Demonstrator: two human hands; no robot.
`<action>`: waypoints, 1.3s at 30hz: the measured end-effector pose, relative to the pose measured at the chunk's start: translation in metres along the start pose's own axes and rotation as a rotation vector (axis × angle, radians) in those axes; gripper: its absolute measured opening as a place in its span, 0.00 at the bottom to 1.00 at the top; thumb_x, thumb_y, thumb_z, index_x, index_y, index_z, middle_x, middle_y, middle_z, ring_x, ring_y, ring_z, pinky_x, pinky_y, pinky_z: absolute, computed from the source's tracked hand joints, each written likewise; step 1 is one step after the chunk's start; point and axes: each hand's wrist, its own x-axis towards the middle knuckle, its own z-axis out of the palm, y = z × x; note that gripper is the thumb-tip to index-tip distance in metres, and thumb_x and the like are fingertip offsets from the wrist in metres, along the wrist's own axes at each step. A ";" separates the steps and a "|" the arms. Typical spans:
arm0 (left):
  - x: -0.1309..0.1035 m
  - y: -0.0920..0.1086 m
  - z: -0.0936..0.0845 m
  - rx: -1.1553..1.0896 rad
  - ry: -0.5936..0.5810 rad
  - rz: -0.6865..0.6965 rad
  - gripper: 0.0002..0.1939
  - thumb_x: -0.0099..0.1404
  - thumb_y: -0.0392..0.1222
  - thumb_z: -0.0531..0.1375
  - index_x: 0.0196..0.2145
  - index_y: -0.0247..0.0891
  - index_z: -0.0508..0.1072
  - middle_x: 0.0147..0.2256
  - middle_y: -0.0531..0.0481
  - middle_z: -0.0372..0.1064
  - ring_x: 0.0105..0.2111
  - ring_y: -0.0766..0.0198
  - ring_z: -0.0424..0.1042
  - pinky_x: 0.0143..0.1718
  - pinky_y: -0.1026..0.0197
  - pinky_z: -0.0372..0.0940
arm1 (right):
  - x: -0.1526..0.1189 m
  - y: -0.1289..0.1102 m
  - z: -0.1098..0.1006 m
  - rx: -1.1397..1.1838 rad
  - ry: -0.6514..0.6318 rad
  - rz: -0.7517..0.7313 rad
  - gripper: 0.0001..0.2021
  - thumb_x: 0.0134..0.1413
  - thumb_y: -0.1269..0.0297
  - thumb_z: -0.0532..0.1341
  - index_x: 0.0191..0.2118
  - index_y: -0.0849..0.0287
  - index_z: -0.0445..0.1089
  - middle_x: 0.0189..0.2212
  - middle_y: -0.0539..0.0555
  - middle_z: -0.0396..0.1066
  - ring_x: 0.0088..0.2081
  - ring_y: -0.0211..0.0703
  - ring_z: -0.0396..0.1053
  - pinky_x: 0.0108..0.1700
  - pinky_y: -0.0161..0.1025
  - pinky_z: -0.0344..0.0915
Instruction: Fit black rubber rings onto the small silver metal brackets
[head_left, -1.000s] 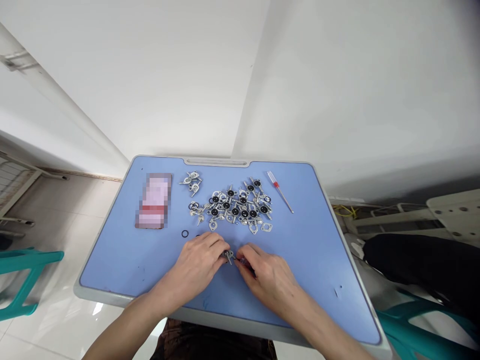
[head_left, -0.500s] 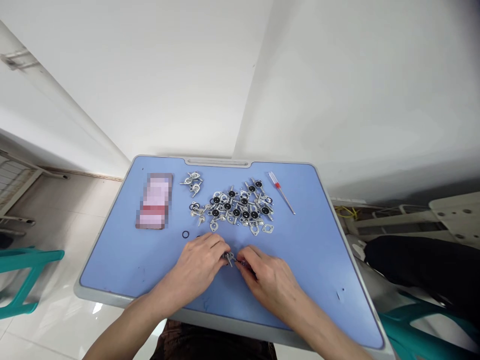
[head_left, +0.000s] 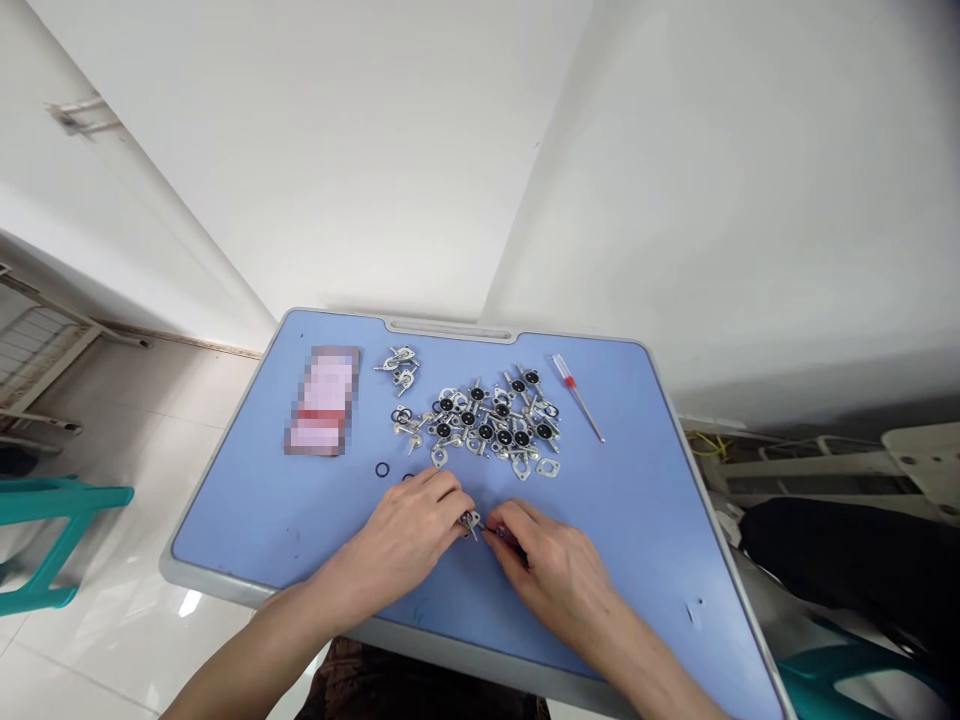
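Near the front middle of the blue table [head_left: 300, 520], my left hand [head_left: 420, 515] is closed on a small metal part [head_left: 471, 522] with a thin pin pointing down. Just right of it, my right hand [head_left: 551, 550] has thumb and forefinger pinched on something small and dark against the part; the fingers mostly hide it. Beyond both hands lies a pile of metal parts with black round centres [head_left: 504, 437], mixed with flat metal plates [head_left: 548, 468]. A black ring [head_left: 382, 469] rests left of my left hand.
A blurred-out phone-like object [head_left: 322, 400] lies at the table's left. A few metal parts [head_left: 403, 378] sit at the back. A screwdriver [head_left: 579, 398] with a clear and red handle is right of the pile. Green stools [head_left: 60, 535] flank the table.
The whole view has shifted, so the table and hands appear slightly farther right. Both hands keep nearly the same hold on the small part.
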 end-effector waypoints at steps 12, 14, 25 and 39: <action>-0.001 0.000 -0.001 -0.041 0.003 -0.019 0.05 0.65 0.35 0.57 0.40 0.40 0.68 0.39 0.52 0.66 0.41 0.62 0.66 0.40 0.58 0.64 | 0.000 -0.001 -0.001 0.003 -0.001 0.011 0.05 0.59 0.69 0.52 0.34 0.56 0.64 0.27 0.48 0.71 0.20 0.37 0.65 0.23 0.35 0.51; -0.001 0.000 0.000 -0.048 -0.001 -0.025 0.06 0.65 0.36 0.58 0.41 0.40 0.68 0.40 0.51 0.66 0.41 0.61 0.67 0.40 0.58 0.64 | 0.001 -0.001 -0.001 0.002 0.004 0.010 0.05 0.59 0.69 0.53 0.33 0.56 0.64 0.27 0.48 0.71 0.21 0.37 0.66 0.23 0.35 0.51; 0.001 -0.001 0.001 -0.080 -0.001 -0.035 0.03 0.66 0.36 0.57 0.39 0.39 0.68 0.38 0.52 0.66 0.40 0.62 0.66 0.40 0.59 0.63 | 0.001 -0.002 -0.003 0.004 -0.008 0.007 0.06 0.59 0.69 0.52 0.33 0.57 0.64 0.27 0.48 0.71 0.20 0.36 0.65 0.23 0.35 0.52; 0.001 0.000 -0.001 -0.086 -0.008 -0.036 0.03 0.66 0.35 0.56 0.38 0.39 0.69 0.38 0.52 0.66 0.40 0.63 0.66 0.40 0.59 0.63 | 0.000 -0.002 -0.003 -0.002 -0.022 0.015 0.06 0.60 0.69 0.52 0.33 0.57 0.64 0.27 0.48 0.71 0.20 0.36 0.65 0.23 0.35 0.51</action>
